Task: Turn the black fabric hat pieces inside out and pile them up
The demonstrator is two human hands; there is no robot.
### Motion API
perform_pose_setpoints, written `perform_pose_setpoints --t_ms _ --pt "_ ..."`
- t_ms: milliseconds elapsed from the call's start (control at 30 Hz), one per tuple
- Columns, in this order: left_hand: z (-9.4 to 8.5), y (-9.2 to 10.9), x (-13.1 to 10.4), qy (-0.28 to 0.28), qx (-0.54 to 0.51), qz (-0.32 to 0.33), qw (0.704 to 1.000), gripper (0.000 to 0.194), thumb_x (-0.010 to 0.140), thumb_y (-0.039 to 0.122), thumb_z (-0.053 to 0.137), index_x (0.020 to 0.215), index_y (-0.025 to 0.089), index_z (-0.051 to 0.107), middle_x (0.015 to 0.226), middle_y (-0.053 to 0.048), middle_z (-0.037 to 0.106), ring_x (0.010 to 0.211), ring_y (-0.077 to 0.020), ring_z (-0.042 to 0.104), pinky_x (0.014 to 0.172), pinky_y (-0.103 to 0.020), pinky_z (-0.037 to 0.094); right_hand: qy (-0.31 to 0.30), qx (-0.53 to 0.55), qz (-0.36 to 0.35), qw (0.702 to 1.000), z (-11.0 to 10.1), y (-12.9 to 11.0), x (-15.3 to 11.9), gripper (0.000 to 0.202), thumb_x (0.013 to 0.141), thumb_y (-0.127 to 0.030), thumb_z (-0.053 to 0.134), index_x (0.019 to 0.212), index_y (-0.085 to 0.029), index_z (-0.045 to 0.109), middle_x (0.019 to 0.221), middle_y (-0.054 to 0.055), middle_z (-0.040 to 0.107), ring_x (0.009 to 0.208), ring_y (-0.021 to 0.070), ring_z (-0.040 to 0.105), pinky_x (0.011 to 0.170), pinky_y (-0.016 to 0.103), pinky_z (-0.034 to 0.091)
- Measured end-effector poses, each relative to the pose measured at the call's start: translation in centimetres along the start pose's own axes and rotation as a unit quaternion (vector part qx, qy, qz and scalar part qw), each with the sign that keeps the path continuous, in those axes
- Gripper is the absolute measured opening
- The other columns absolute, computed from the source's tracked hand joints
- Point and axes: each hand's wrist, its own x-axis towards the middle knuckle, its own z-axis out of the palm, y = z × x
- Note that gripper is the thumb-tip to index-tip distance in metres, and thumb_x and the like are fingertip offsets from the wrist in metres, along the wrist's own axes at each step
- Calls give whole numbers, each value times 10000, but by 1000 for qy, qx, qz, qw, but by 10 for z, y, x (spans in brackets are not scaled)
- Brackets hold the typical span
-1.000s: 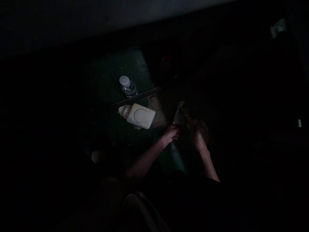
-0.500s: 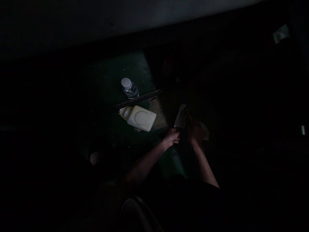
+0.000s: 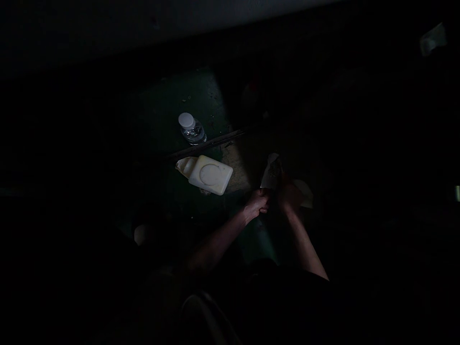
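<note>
My left hand is closed, its fingers curled in at the lower edge of a pale, thin piece with a dark, dirty-looking patch. The piece stands up above the fist; its exact kind cannot be made out. Close on the right is my right hand, deep in shadow and blurred, beside the same piece, so its fingers do not show clearly. Another pale, flat shape lies just past it. To the left, a cut-open cream plastic jug rests on its side on the dark green floor.
A clear bottle with a white cap stands behind the jug, by a dark raised strip that crosses the floor. A dim red-topped object sits farther back in shadow. Most of the surroundings are very dark.
The view has shifted slightly. Both hands stay nearly in place at the pale piece, and a little more of the flat shape shows beside my right hand. Bottle and jug look unmoved.
</note>
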Motion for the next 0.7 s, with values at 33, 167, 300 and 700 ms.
perform_pose_setpoints --t_ms 33,167,300,700 --pt "0 0 0 2 0 -2 1000 190 814 229 570 709 190 417 545 92 341 353 -9 257 377 -166 141 12 4 4 1000 -1 2 1 336 957 -199 397 1186 -121 630 978 167 717 872 213 707 675 245 492" --pt "0 1 0 3 -1 -6 1000 172 812 214 574 730 191 424 551 94 342 351 -8 258 376 -163 144 63 27 19 997 -7 9 6 384 925 -191 457 1297 -131 528 1066 153 703 887 207 700 655 237 486" --pt "0 0 1 -1 -2 -7 1000 177 821 219 568 730 192 419 549 96 333 351 -6 254 376 -163 137 53 38 31 997 -11 6 11 433 952 -297 468 1348 -123 476 1030 172 707 870 217 700 641 241 478" --pt "-1 7 -3 -5 -4 -3 1000 261 812 281 615 691 192 402 529 97 329 348 -8 249 372 -163 131 7 31 -57 998 6 -1 -17 463 1017 -375 274 1244 -155 612 910 154 716 761 225 687 612 277 454"
